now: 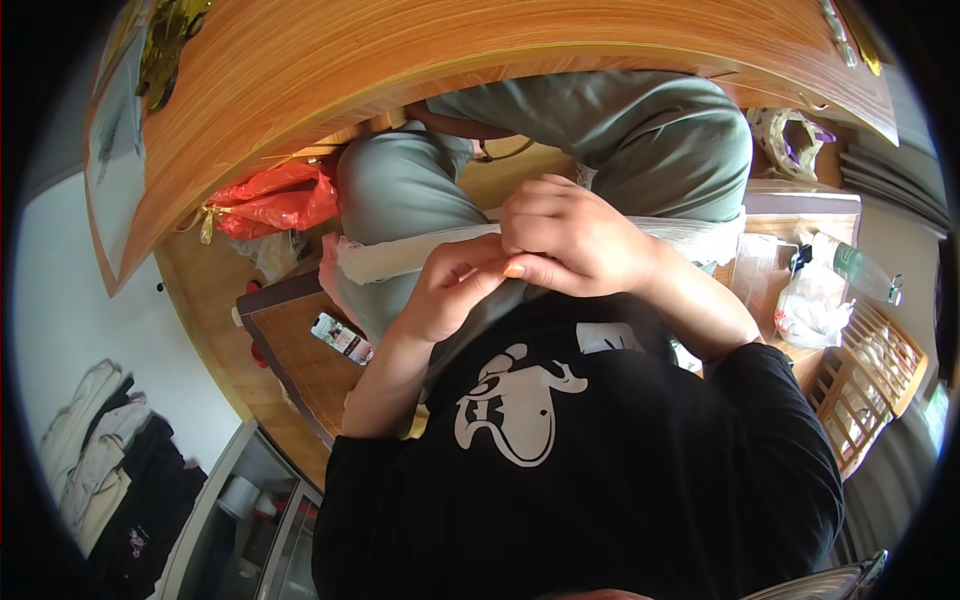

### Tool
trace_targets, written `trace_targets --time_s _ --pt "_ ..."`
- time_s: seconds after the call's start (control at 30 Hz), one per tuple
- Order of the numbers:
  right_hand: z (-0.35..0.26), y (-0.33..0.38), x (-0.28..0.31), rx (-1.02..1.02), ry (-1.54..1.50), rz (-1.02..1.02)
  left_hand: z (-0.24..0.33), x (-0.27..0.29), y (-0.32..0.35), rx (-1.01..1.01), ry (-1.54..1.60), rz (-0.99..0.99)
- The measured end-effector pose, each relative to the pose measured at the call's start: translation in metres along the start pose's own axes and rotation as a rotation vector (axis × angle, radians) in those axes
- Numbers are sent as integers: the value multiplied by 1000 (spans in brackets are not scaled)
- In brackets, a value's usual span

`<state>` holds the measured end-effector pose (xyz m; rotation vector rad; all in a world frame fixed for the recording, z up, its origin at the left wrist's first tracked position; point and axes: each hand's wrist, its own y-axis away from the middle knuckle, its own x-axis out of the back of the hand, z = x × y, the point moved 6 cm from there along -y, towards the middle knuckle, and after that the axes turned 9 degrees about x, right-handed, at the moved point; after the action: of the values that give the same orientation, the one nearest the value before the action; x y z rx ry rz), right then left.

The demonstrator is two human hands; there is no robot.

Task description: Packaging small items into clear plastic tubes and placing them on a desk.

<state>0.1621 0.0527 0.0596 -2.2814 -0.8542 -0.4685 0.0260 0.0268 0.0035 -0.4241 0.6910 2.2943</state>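
A: Left hand [445,290]?
B: Pinched narrow on edge of white cloth strip [420,252], fingers curled, thumb up against right thumb.

A: Right hand [570,240]?
B: Closed over same strip, just right of left hand, knuckles up, thumb tip w/ pale nail touching left fingers. Both gripping cloth, nothing else held.

A: Where's strip exactly?
B: Across lap, on grey-green trousers [640,130]. Runs left of hands to a lacy end near knee, right of hands towards the other thigh. Middle hidden under hands.

A: Around the strip?
B: Phone [341,337] below-left of strip's left end, flat on woven mat [300,350]. Red plastic bag [270,198] up-left of strip, on floor under wooden desk [450,50]. Clear bottle [850,265] well right of strip, beside white bag [810,305]. Wooden slatted rack [870,370] below-right of that. Black shirt w/ white cartoon print [515,400] directly below strip.

A: Far corner?
B: Pile of clothes [100,450] well below-left of strip, by white wall. Details too small to tell.
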Motion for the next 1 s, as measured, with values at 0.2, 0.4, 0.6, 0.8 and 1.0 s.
trace_targets --time_s 0.2,0.4,0.6,0.8,1.0 --pt "16 7 -1 -267 -436 80 -11 5 -2 1 50 93" --pt "22 25 -6 -543 -860 261 -13 10 -6 -49 298 66" --pt "17 35 -6 -510 -796 318 -19 9 -9 -68 374 154" --pt "15 36 17 -504 -448 381 -14 8 -10 -59 296 309" --pt "-14 47 113 -295 6 600 -1 14 -5 -133 194 432"
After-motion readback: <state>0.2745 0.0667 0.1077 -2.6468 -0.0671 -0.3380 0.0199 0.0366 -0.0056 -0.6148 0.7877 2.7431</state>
